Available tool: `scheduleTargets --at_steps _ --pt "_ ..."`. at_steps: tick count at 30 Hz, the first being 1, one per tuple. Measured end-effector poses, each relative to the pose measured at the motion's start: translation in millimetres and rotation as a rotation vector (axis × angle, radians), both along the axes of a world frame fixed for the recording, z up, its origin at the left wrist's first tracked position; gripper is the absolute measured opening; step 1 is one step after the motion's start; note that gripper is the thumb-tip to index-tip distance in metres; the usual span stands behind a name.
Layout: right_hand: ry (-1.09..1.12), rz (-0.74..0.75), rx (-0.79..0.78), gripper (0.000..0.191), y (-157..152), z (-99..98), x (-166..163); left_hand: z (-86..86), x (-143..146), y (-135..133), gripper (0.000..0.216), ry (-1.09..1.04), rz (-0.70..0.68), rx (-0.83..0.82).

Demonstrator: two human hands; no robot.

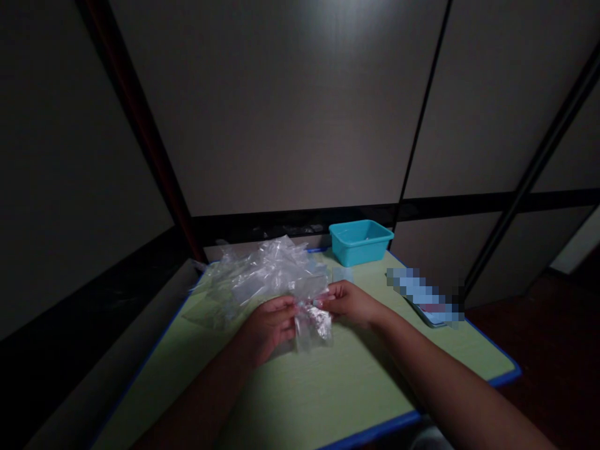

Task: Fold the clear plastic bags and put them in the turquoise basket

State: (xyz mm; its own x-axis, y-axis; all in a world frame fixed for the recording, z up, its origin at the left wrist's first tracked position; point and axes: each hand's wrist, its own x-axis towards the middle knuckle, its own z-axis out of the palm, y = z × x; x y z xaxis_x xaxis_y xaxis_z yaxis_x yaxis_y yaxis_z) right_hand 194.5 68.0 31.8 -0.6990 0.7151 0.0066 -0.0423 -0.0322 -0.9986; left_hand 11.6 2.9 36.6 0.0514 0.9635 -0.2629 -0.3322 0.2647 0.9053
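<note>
Between my two hands is a clear plastic bag, hanging a little above the table. My left hand pinches its left side, thumb on top. My right hand grips it from the right, with thumb and fingertips close to those of the left. Whether anything is inside the bag I cannot tell. Just behind my hands lies a loose heap of clear plastic bags, crumpled and shiny, spreading to the table's left edge.
The pale green table has a blue edge. At its back stands a turquoise plastic basket, with something small and clear inside. A flat, blurred-out bluish object lies at the right edge. Panelled doors rise directly behind the table.
</note>
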Motion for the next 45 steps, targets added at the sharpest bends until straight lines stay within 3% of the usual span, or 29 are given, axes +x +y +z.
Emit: scheduleTargets --at_steps 3,7,12,19,25,33,41,45 --pt "-0.041 -0.061 -0.037 0.041 -2 2.1 -1 -2.3 0 1 0.014 0.015 -0.027 0.049" --pt "-0.067 -0.061 -0.066 0.043 -5 5.6 -2 -7.0 -3 5 0.015 0.023 0.063 0.052" --pt "-0.085 -0.107 -0.123 0.043 -4 3.4 -6 -7.8 -4 5 0.012 -0.001 0.078 0.047" --pt "-0.08 -0.103 -0.039 0.043 -1 -4.7 -6 -0.9 2 1 0.011 -0.023 0.093 0.003" --pt "-0.101 -0.051 -0.025 0.046 -4 1.4 -4 -2.4 1 2 0.008 0.027 0.074 0.028" --pt "-0.045 -0.254 -0.098 0.038 3 6.8 -3 -0.8 2 0 0.014 0.038 0.007 -0.012" --pt "-0.071 -0.073 -0.144 0.034 3 -1.1 2 -2.5 4 -2 0.013 0.065 -0.053 -0.001" --pt "-0.072 -0.086 -0.165 0.036 2 0.2 2 -4.3 8 -3 0.019 -0.014 -0.126 0.005"
